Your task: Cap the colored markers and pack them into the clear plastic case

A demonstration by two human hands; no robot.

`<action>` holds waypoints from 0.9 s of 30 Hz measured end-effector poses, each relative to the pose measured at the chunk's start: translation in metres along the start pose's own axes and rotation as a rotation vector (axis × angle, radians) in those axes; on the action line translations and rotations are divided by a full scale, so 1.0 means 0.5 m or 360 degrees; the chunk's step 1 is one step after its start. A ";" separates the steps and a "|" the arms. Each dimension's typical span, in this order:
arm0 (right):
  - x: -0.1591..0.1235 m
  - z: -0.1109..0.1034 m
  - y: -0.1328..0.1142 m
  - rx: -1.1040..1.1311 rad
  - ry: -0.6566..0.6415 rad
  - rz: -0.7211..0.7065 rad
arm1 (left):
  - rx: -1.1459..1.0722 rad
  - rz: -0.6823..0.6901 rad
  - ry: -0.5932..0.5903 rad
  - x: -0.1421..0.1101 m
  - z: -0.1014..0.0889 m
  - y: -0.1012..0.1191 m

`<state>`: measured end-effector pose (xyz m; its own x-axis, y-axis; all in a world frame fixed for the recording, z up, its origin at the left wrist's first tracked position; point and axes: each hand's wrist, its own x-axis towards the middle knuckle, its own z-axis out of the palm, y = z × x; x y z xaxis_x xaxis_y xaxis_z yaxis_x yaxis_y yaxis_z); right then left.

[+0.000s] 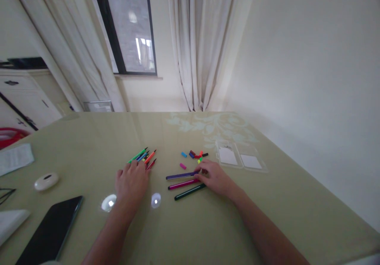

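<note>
My left hand (132, 181) lies palm down at the near end of a bunch of uncapped felt-tip pens (151, 156), among them green, blue, orange and red ones. Its fingers stretch over their near ends. Closed in a pinch, my right hand (216, 176) has thumb and fingertips at the right end of a purple felt-tip pen (179, 176). Below that pen lie a magenta felt-tip pen (182, 184) and a dark green felt-tip pen (188, 192), their right ends by the same hand. Small loose pen caps (191, 155) in several colours are scattered just beyond.
An open clear plastic case (240, 157) with white inserts lies right of the caps. On the left are a black tablet (52, 231), a white oval object (46, 181) and a paper sheet (16, 159). A wall borders the table's (97, 138) right edge.
</note>
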<state>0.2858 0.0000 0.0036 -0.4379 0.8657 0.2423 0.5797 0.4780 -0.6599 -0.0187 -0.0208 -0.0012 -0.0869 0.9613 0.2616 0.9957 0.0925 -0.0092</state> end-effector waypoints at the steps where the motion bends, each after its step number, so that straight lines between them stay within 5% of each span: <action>1: 0.000 -0.001 -0.002 -0.0023 -0.0013 -0.0001 | -0.0021 0.0004 -0.0015 0.000 0.003 0.002; 7: 0.008 -0.003 0.026 -0.0100 0.0271 0.0011 | -0.0221 0.0133 -0.0010 -0.001 0.007 0.033; 10: 0.016 0.000 0.052 -0.0330 0.0424 0.0058 | -0.0493 0.0176 -0.0210 -0.003 -0.006 0.062; 14: 0.033 0.017 0.063 -0.0596 0.0392 0.0069 | -0.0946 0.0143 -0.0495 -0.009 -0.016 0.098; 19: 0.050 0.037 0.044 -0.0739 0.0328 0.0101 | -0.1396 0.0306 -0.0622 -0.022 -0.013 0.115; 27: 0.046 0.040 0.038 -0.0791 0.0298 0.0083 | -0.1484 0.0350 -0.0307 -0.021 0.001 0.117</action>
<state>0.2729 0.0260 -0.0175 -0.2964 0.8801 0.3708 0.8729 0.4072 -0.2687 0.0403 -0.0252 -0.0050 0.1825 0.9662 0.1821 0.6098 -0.2565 0.7499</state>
